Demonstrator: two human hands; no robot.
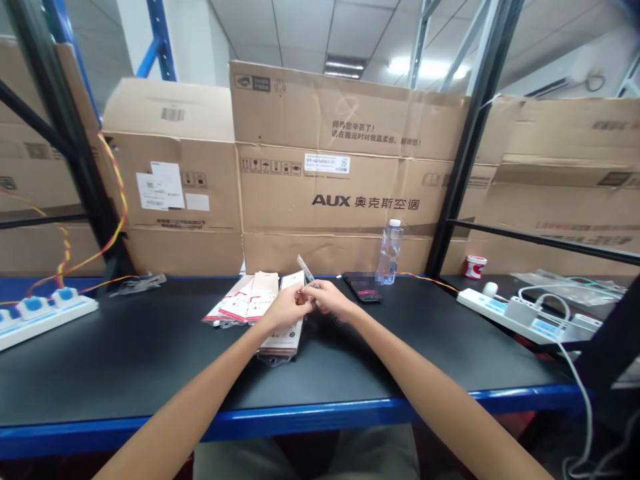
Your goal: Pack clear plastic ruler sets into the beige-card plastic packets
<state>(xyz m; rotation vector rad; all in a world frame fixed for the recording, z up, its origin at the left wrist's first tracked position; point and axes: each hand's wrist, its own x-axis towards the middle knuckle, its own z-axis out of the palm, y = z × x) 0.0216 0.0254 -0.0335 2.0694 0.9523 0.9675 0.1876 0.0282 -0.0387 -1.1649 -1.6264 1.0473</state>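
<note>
My left hand (286, 305) and my right hand (329, 298) meet above the black table (150, 353), fingers pinched together. Between them they grip a thin clear plastic sleeve (305, 269) that sticks up and back from the fingertips. Under my left hand lies a pile of flat packets (286, 340) with red and white print. More of these packets (240, 303) fan out to the left of it.
A dark phone (363, 287) and a clear water bottle (389, 252) stand just behind my right hand. White power strips lie at the left (40, 313) and right (520, 313). Large cardboard boxes (345, 173) wall the back. Black rack posts (465, 153) rise at both sides.
</note>
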